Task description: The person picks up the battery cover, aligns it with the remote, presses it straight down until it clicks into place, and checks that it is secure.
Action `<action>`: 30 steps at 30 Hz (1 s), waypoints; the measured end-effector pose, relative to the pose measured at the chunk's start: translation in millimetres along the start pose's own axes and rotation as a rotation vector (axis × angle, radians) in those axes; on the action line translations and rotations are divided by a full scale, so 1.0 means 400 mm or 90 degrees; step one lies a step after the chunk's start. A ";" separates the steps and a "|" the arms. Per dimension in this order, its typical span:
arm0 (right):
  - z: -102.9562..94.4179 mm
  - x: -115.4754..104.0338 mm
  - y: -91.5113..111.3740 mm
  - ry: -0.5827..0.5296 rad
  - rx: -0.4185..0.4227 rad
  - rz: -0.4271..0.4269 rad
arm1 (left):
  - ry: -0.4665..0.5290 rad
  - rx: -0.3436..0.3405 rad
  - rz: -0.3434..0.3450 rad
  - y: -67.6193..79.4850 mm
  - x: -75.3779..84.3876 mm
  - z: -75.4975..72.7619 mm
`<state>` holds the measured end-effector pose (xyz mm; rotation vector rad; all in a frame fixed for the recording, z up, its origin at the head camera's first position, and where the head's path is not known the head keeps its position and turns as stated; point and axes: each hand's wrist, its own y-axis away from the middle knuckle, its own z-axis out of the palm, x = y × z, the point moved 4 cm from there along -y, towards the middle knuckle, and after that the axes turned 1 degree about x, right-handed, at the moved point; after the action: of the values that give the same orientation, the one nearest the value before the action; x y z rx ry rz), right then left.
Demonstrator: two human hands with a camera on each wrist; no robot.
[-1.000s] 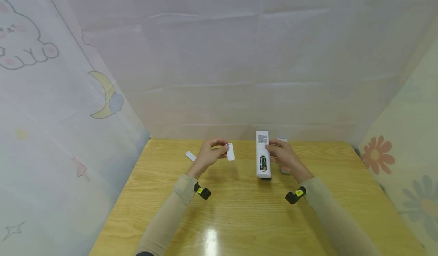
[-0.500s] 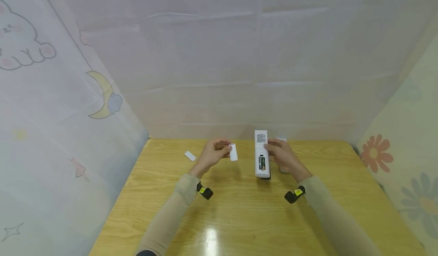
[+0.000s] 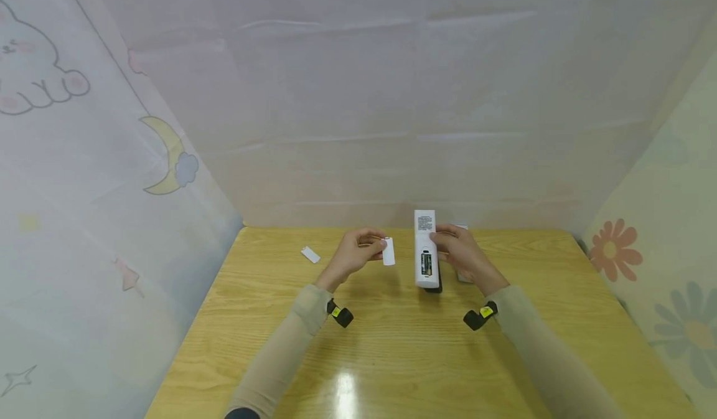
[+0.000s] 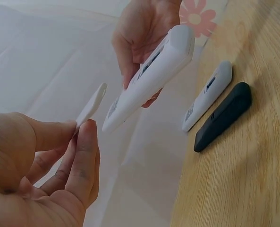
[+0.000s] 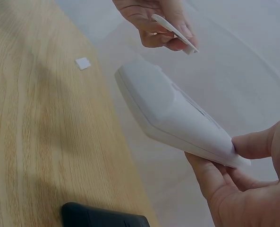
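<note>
Between thumb and fingers, my left hand [image 3: 351,256] pinches a small white battery cover [image 3: 389,252] above the table. To its right, my right hand [image 3: 463,254] holds a white remote control [image 3: 424,241] by its side, with its back towards me. The remote's battery compartment [image 3: 426,264] is uncovered, and dark batteries show inside. A gap separates the cover from the remote; the left wrist view shows the cover [image 4: 91,106] edge-on, near the remote's far end. In the right wrist view, the right thumb and fingers clasp one end of the remote [image 5: 177,116].
Another white cover [image 3: 310,254] lies on the wooden table [image 3: 392,357], left of the left hand. Below the right hand rest a second white remote [image 4: 208,97] and a black remote [image 4: 224,117]. A pale printed cloth [image 3: 336,95] hangs behind and beside the table.
My left hand has moved right with the battery cover, narrowing the gap to the remote. The right hand and its remote have shifted slightly left.
</note>
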<state>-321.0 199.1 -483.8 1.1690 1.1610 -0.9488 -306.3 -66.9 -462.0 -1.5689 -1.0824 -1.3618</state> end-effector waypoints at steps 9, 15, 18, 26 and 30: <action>0.006 -0.003 -0.003 -0.003 0.004 0.008 | 0.005 -0.001 0.015 -0.004 -0.002 0.004; 0.010 -0.004 -0.003 0.002 -0.001 0.007 | 0.002 0.005 0.024 -0.005 -0.002 0.005; 0.012 -0.005 -0.004 0.000 -0.003 0.006 | 0.001 0.013 0.027 -0.004 -0.002 0.005; 0.022 -0.008 -0.006 -0.002 -0.003 0.002 | 0.001 0.010 0.026 -0.008 0.001 0.019; 0.023 -0.006 -0.008 0.001 -0.002 0.003 | -0.001 0.005 0.030 -0.009 0.002 0.031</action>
<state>-323.0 189.4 -482.2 1.1698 1.1598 -0.9422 -305.6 -54.0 -462.5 -1.5802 -1.0432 -1.3244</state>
